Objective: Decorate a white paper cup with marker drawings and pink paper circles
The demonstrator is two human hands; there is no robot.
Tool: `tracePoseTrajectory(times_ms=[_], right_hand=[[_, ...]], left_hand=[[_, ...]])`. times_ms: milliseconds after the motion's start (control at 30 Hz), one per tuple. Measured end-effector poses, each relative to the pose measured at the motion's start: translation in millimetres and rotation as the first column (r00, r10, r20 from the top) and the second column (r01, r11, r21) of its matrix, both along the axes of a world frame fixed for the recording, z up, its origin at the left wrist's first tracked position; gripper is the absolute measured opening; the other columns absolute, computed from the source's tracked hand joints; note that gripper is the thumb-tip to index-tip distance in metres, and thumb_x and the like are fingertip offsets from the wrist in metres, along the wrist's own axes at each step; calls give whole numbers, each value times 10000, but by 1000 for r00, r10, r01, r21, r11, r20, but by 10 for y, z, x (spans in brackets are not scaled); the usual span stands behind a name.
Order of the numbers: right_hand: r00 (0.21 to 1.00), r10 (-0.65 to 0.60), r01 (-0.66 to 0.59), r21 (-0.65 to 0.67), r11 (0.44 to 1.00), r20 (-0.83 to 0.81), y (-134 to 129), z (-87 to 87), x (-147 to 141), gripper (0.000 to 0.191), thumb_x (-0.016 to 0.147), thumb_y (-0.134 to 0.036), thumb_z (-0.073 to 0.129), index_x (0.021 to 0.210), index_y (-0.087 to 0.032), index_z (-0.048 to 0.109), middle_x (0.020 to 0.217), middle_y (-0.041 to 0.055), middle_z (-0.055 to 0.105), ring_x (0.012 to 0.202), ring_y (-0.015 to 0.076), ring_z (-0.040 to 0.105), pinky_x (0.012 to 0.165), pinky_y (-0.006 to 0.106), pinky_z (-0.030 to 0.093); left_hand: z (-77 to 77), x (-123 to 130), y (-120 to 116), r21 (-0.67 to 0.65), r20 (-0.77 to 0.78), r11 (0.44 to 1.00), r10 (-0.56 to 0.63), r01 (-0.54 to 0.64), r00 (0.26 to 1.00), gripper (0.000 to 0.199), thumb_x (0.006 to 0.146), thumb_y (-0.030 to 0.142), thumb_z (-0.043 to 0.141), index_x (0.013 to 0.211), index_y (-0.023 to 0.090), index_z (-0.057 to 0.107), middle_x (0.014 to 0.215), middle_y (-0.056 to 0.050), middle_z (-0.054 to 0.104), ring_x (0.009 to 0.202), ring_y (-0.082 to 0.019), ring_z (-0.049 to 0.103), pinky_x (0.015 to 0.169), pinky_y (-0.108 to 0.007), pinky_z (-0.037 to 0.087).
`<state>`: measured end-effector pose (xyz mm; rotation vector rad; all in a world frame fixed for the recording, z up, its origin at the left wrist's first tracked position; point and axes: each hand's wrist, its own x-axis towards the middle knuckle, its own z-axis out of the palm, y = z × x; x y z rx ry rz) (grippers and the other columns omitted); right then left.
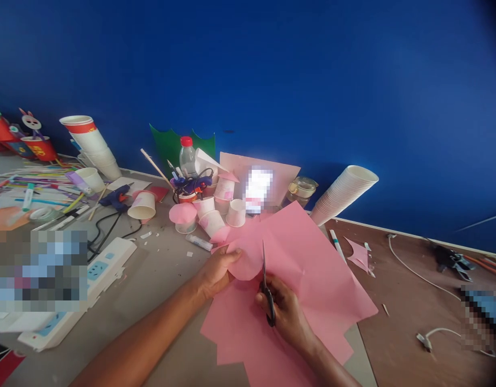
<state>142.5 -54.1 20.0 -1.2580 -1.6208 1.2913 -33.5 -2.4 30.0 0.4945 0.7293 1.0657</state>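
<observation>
Just then: the left hand (217, 271) in a narrow pinch on pink paper (300, 269), thumb on top, right at a rounded cut edge. Wrapped around the scissors (267, 293), the right hand (286, 314), finger loops low, blades pointed up and touching the paper just beside that edge. Sheets spread across a grey table (163, 279) and partly over a brown board (396, 285). Just past the paper's far edge, white cups (213, 223), a glue stick (198, 242) and a bottle (187, 158). Farther left, a glue gun (115, 197) and a power strip (106, 274). At right, a tilted cup stack (344, 196) near a blue wall (248, 70).
</observation>
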Motion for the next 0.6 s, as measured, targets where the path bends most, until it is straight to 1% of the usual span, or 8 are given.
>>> tracePoseTrajectory(times_ms=[167, 333, 500, 600], right_hand=[[1000, -8, 8, 9, 1000, -15, -2, 12, -9, 209, 797, -380, 597, 791, -185, 521, 647, -37, 424, 556, 106, 391, 495, 217, 362], [999, -22, 23, 44, 999, -27, -13, 13, -13, 219, 801, -392, 601, 824, -181, 547, 648, -29, 448, 553, 111, 407, 492, 218, 377], [1000, -23, 23, 69, 997, -7, -17, -3, -12, 212, 813, -389, 587, 814, -183, 534, 659, -25, 457, 561, 112, 414, 500, 214, 380], [1000, -19, 19, 72, 997, 1, -15, -13, -14, 220, 815, -395, 584, 813, -181, 531, 647, -33, 437, 553, 107, 401, 495, 211, 367]], left_hand=[[19, -1, -14, 7, -1, 1000, -3, 3, 1000, 193, 732, 242, 708, 889, 134, 678, 846, -63, 729, 862, -242, 662, 748, -286, 488], [18, -4, -15, 5, 3, 1000, 0, 0, 1000, 160, 749, 223, 688, 890, 149, 672, 853, -52, 731, 885, -245, 656, 753, -289, 476], [33, -5, -20, 11, -29, 1000, -5, 5, 1000, 140, 749, 227, 684, 847, 127, 674, 811, -54, 726, 858, -241, 657, 741, -287, 472], [47, -7, -24, 18, -23, 1000, -13, 13, 1000, 162, 744, 232, 689, 862, 122, 677, 802, -61, 724, 832, -229, 661, 745, -292, 478]])
